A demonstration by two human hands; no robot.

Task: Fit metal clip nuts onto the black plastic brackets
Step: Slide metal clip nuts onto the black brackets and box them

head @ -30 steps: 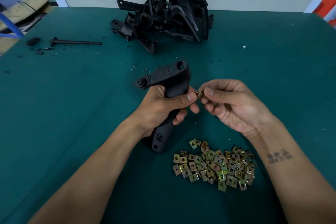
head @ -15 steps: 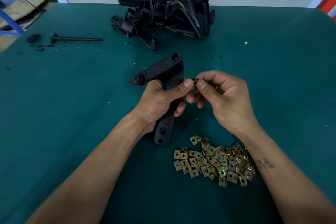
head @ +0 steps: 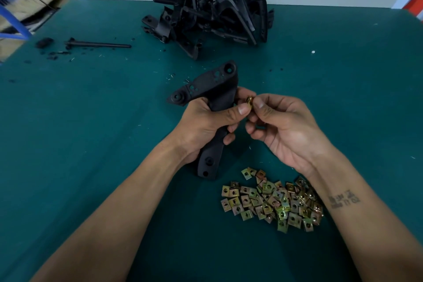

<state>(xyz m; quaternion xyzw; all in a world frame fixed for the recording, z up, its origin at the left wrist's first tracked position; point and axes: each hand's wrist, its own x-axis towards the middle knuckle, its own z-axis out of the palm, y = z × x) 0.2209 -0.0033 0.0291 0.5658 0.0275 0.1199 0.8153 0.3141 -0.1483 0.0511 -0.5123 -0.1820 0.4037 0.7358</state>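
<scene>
Beside your left hand (head: 206,126), which grips the upright bracket (head: 215,98) (long axis toward you), your right hand (head: 286,126) pinches a clip nut (head: 249,101) against its right edge.

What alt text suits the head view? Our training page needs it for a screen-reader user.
A person's left hand grips a black plastic bracket above a green table while the right hand pinches a metal clip nut at its edge. Loose clip nuts lie near the right forearm; more brackets are piled at the far side.

Black rod (head: 98,44) on green table (head: 91,121), far left
</scene>
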